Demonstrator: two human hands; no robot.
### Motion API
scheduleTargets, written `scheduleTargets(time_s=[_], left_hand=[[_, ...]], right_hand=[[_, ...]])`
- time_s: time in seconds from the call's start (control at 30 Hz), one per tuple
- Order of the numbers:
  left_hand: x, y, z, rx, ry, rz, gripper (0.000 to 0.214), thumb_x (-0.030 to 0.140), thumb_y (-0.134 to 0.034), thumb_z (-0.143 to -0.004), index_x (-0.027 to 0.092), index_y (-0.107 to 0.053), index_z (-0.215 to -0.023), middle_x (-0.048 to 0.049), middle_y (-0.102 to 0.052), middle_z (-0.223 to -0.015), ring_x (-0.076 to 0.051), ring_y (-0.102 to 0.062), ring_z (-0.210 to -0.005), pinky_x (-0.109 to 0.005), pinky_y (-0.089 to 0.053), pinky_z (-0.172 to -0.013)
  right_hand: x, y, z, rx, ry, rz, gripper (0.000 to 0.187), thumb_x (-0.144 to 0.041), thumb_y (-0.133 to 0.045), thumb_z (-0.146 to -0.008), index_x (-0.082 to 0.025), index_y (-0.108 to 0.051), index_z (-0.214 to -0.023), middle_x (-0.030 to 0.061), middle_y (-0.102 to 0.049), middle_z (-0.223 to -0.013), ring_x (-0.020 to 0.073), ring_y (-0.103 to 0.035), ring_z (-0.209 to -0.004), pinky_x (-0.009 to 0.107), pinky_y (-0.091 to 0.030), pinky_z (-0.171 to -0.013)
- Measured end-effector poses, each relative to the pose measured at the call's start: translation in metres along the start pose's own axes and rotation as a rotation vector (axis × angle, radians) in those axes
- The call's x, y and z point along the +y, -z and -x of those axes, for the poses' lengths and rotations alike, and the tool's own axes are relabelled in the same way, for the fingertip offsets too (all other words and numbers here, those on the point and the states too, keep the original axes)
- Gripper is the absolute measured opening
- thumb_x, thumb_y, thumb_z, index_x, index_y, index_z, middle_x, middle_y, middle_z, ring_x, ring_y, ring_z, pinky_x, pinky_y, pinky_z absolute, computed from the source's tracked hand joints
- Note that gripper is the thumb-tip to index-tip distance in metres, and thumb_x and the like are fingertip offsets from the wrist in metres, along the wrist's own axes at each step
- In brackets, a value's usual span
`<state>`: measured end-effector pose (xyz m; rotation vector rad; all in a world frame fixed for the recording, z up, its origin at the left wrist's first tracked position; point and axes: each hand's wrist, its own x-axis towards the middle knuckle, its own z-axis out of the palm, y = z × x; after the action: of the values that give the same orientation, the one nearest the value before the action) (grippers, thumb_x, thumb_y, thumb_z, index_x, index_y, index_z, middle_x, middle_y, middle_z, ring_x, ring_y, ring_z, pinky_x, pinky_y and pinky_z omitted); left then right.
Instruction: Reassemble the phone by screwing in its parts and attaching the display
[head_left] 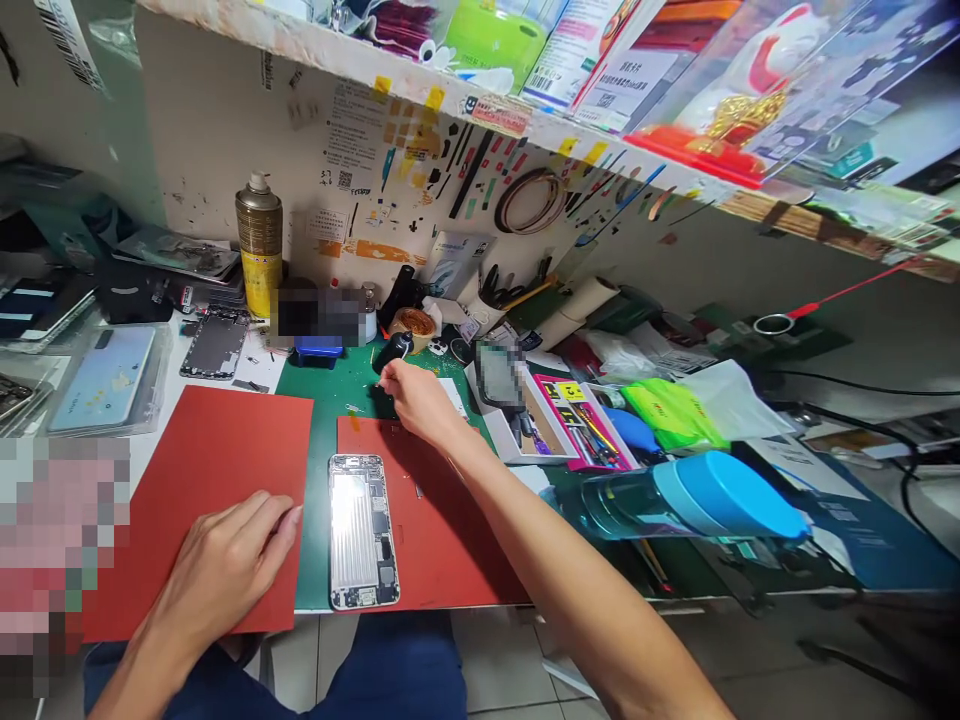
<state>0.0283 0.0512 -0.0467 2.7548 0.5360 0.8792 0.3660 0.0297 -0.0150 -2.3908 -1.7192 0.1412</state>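
Note:
My right hand [421,402] reaches across the bench with its fingers pinched together. They are against a small tilted black bottle [391,352], which they appear to grip at its lower end; the hand partly hides the contact. Loosely curled, my left hand [234,555] rests on the left red mat [247,430], with nothing visible in it. Between my hands lies an opened smartphone [364,530], its silvery inside facing up and small boards along its right side. It lies across the left edge of another red mat [465,530].
A blue-lidded bottle [720,495] lies at the right, past my forearm. Tool boxes [551,450] stand behind it. At the back left are a spray can [260,245], a dark phone part [215,345] and a bagged phone [105,375]. A loaded shelf [540,120] hangs above.

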Motion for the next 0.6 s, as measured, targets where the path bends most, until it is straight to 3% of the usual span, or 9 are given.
scheduleTargets(time_s=[0.17,0.33,0.6], left_hand=[[0.001,0.001,0.003,-0.004,-0.001,-0.018,0.018,0.027,-0.049,-0.116,0.023,-0.063,-0.106,0.0014,-0.072,-0.085,-0.016,-0.070,-0.069,-0.032,-0.045,-0.067],[0.003,0.002,0.001,0.006,-0.012,-0.016,0.021,0.026,-0.046,-0.117,0.022,-0.063,-0.105,0.0019,-0.071,-0.084,-0.016,-0.071,-0.068,-0.033,-0.043,-0.064],[0.003,0.001,0.000,0.018,-0.014,-0.031,0.020,0.025,-0.046,-0.117,0.023,-0.062,-0.105,0.0022,-0.070,-0.082,-0.016,-0.070,-0.066,-0.034,-0.043,-0.062]], right_hand=[[-0.029,-0.010,-0.027,-0.002,-0.044,-0.028,0.038,-0.042,-0.074,-0.105,-0.019,-0.068,-0.134,0.0098,-0.071,-0.134,0.0253,-0.073,-0.115,0.046,-0.064,-0.098],[-0.018,-0.004,-0.043,-0.004,-0.122,-0.021,0.040,-0.041,-0.074,-0.105,-0.020,-0.067,-0.138,0.0104,-0.069,-0.139,0.0268,-0.072,-0.120,0.048,-0.063,-0.100],[-0.009,0.001,-0.041,-0.004,-0.145,-0.102,0.039,-0.042,-0.072,-0.106,-0.020,-0.067,-0.137,0.0107,-0.069,-0.140,0.0262,-0.072,-0.119,0.048,-0.063,-0.101]])
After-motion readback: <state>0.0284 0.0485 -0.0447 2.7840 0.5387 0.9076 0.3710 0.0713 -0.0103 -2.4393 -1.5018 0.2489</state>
